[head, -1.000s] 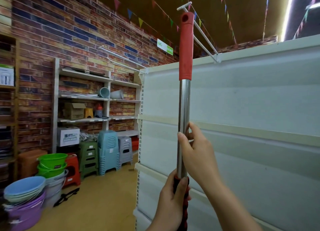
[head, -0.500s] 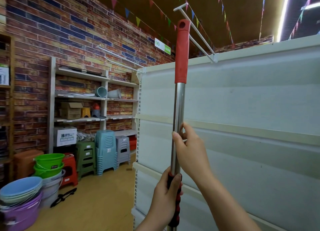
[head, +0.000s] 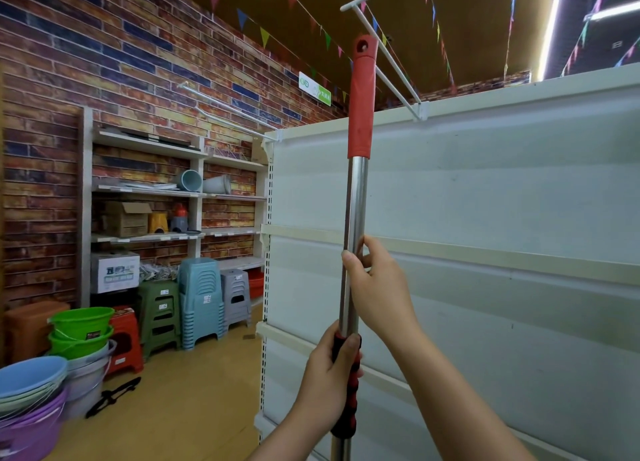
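A long metal pole (head: 354, 225) stands nearly upright in front of me, with a red plastic grip (head: 361, 104) at its top end and a red-and-black ribbed collar (head: 347, 396) lower down. My right hand (head: 379, 287) grips the bare steel part at mid-height. My left hand (head: 327, 379) wraps round the ribbed collar just below it. The pole's bottom end runs out of the frame. A white double hanging hook (head: 391, 62) sticks out from the top of the white shelf panel (head: 485, 201), right behind the red grip.
Against the brick wall on the left are a shelf unit (head: 152, 190) with boxes and pots, stacked plastic stools (head: 201, 298), green buckets (head: 81, 329) and stacked basins (head: 31, 388). A black tool (head: 112, 396) lies on the yellow floor.
The pole's red top has sunk lower in view and tilted slightly, and both hands have kept their hold. The view has shifted a little to the right.
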### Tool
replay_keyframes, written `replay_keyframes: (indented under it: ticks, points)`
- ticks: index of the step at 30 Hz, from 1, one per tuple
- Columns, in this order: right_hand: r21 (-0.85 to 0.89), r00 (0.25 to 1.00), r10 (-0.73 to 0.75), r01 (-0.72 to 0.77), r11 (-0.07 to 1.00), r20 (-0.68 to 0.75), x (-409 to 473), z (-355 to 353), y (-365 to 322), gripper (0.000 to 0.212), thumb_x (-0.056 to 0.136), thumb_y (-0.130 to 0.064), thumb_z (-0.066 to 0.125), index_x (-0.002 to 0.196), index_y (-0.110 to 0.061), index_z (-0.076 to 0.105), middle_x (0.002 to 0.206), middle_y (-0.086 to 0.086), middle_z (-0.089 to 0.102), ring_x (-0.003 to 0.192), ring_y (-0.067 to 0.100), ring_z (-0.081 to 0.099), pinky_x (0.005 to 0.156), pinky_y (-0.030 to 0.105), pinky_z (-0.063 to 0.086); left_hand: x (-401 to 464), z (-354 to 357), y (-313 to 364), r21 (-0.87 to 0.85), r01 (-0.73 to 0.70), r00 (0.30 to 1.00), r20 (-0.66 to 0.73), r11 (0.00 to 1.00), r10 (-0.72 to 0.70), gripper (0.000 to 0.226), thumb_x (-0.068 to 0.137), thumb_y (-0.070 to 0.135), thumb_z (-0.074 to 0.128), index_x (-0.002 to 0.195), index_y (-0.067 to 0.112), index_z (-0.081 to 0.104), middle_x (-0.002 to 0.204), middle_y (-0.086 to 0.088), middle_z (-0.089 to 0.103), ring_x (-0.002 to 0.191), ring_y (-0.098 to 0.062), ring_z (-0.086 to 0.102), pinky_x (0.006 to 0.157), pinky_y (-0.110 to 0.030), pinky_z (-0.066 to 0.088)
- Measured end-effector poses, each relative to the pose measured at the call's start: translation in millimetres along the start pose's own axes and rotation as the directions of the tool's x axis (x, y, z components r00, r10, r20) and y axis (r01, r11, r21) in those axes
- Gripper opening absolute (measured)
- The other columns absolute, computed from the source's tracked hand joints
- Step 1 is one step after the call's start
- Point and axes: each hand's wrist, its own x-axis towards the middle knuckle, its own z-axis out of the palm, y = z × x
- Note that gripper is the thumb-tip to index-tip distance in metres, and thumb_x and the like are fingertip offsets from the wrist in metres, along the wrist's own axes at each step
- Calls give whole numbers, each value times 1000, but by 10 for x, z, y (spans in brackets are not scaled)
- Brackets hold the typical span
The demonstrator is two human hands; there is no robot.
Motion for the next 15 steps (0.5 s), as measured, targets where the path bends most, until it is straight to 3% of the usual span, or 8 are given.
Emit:
replay_keyframes:
  ticks: [3, 9, 15]
  points:
    - [-15, 1000, 12, -12, 1000, -2, 73, 0, 79, 25, 95, -28, 46, 117, -15, 50, 81, 1, 59, 85, 28, 60, 79, 44, 50, 79, 22, -31, -7, 25, 999, 30, 1000, -24, 18, 94, 21, 48, 86, 6, 46, 58, 7, 48, 49, -10, 43, 47, -19, 35]
    - [-59, 997, 80, -81, 995, -19, 203, -55, 347, 15, 95, -26, 45, 97, -12, 51, 64, -1, 49, 60, 20, 47, 57, 34, 37, 250, 155, -178, 32, 89, 994, 67, 996, -91, 17, 94, 22, 48, 82, 10, 45, 66, -1, 48, 52, -12, 41, 47, -19, 36]
    - [-83, 995, 100, -100, 992, -7, 377, -87, 529, 14, 94, -25, 44, 93, -13, 49, 60, -3, 45, 55, 17, 42, 52, 32, 33, 460, 239, -300, 56, 94, 990, 96, 994, -99, 19, 94, 21, 48, 81, 8, 43, 63, 1, 47, 48, -11, 41, 46, -22, 38]
